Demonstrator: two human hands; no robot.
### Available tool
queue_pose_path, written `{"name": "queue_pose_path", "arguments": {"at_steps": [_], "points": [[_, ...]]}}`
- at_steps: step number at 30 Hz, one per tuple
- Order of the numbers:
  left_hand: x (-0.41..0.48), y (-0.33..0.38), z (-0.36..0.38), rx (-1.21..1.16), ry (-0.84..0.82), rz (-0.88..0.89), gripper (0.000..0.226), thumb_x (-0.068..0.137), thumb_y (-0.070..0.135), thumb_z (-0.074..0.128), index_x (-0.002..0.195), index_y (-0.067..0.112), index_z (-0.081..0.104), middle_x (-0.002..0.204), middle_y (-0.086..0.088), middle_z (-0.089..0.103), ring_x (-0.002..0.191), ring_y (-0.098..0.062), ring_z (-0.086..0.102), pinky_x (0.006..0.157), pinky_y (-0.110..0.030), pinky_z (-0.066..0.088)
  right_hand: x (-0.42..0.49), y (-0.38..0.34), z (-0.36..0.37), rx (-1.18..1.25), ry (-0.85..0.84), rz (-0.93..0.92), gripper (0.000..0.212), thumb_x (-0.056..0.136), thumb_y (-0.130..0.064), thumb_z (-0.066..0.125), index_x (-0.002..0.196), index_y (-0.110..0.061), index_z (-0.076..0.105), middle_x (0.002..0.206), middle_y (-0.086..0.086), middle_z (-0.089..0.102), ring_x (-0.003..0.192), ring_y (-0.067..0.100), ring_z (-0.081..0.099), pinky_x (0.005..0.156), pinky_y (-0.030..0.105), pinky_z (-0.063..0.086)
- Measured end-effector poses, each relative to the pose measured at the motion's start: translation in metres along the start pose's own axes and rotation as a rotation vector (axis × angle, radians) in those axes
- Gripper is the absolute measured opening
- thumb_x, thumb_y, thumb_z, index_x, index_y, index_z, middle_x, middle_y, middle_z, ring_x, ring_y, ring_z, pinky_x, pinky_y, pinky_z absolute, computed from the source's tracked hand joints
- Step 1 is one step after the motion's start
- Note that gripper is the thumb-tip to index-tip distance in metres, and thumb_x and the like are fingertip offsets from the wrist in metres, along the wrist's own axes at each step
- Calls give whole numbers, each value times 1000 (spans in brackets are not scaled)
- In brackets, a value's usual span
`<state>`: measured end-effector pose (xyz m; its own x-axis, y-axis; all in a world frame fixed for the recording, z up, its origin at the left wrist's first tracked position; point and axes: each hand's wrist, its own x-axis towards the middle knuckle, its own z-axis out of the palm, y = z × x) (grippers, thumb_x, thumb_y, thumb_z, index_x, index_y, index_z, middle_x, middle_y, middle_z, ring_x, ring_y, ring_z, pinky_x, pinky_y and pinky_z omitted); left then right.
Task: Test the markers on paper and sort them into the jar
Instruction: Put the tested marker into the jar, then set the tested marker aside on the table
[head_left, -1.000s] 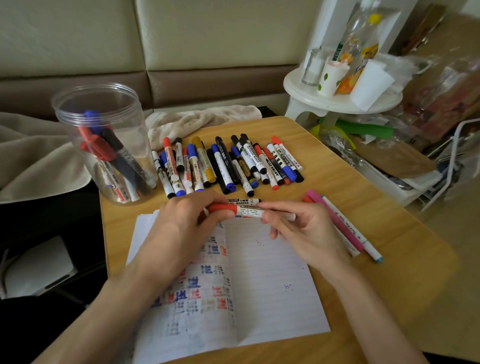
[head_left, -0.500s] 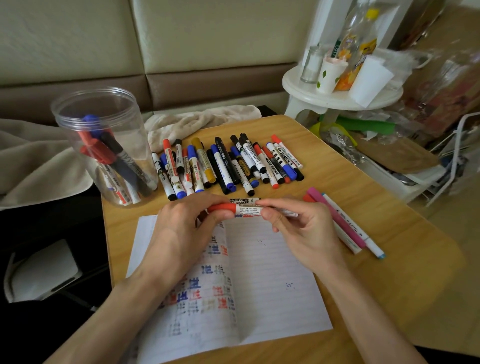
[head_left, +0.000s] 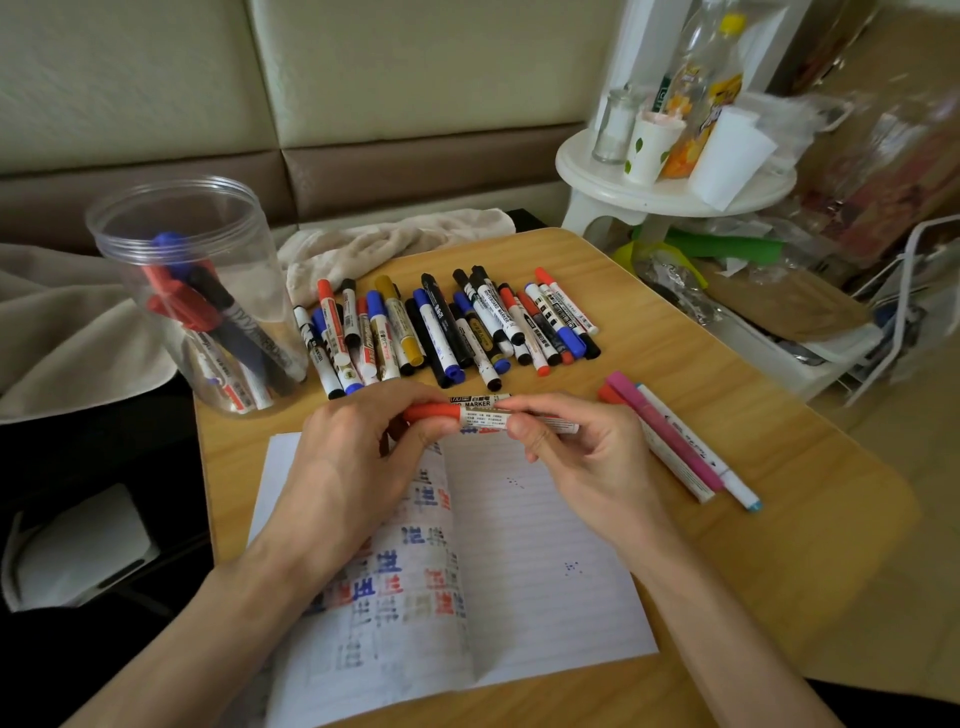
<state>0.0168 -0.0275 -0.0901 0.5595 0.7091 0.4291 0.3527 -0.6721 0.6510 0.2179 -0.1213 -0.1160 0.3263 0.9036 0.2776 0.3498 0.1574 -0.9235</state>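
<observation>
Above the lined paper sheet (head_left: 545, 561), the left hand (head_left: 353, 467) pinches the red cap and the right hand (head_left: 576, 457) grasps the barrel of the red-capped white plastic marker (head_left: 483, 415); it seems light, stiff and smooth.

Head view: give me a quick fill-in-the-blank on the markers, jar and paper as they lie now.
1. The left hand and right hand hold a marker with a ____ cap.
2. The jar stands ____ of the marker row.
3. The pink pen lies ____ of the paper.
4. The scribbles cover the paper's ____ page.
Missing: red; left; right; left.
</observation>
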Motion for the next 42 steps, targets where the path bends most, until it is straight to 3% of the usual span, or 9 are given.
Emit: {"name": "queue_pose_path", "arguments": {"at_steps": [5,9,12,15,20,24,27,32,42], "points": [[11,0,-6,-132,-32,-94,26,86,52,60,102,33,68,87,21,69,86,1,67,75,-19,56,9,-2,7,66,-9,54,34,90,-26,76,124,-23,73,111,-14,78,106,7,73,92,29,60],[21,3,-26,-275,113,-111,21,89,38,70,104,24,72,98,10,73,93,-10,71,83,-29,59,18,-5,16,141,24,145,60,85,-27,83,141,-24,61,119,-10,74,108,5,72,87,19,57],[30,12,-50,-351,246,-97,19,94,26,70,109,15,72,98,5,75,93,-10,73,82,-28,60,19,-10,31,68,-33,103,50,83,-21,85,130,-27,67,112,-11,74,98,5,71,80,16,54],[43,22,-81,-289,375,-23,16,98,19,67,113,12,71,98,7,75,90,-6,73,77,-22,59,17,-6,50,-110,-172,-20,30,89,-23,82,117,-31,74,111,-23,73,106,2,67,85,11,47],[65,36,-141,-218,605,87,24,103,18,61,123,6,65,107,-1,73,98,-11,73,85,-31,60,20,-4,65,-293,-220,-44,33,88,-30,83,116,-45,71,113,-32,64,114,-10,55,92,5,41],[78,30,-172,-103,729,116,30,103,20,58,130,5,59,111,-4,71,102,-10,71,87,-31,58,24,-2,69,-330,-212,-59,34,88,-32,82,118,-42,72,118,-30,64,119,-8,54,104,20,44],[83,11,-173,-27,700,65,32,102,19,59,131,9,55,109,-6,72,98,-12,72,86,-38,60,23,-3,72,-344,-218,-57,35,87,-35,82,119,-42,72,117,-31,62,119,-6,53,107,30,47],[77,-18,-156,55,597,-70,31,99,20,61,127,25,51,106,2,74,95,-6,73,86,-44,61,21,-2,77,-364,-230,-85,33,87,-34,81,118,-42,72,113,-37,57,117,-7,52,106,30,48],[63,-34,-130,172,437,-132,22,97,28,57,119,24,53,116,14,70,90,-16,73,89,-48,57,21,1,78,-362,-234,-92,33,85,-41,76,115,-51,67,117,-39,55,117,-6,53,104,34,51]]}}
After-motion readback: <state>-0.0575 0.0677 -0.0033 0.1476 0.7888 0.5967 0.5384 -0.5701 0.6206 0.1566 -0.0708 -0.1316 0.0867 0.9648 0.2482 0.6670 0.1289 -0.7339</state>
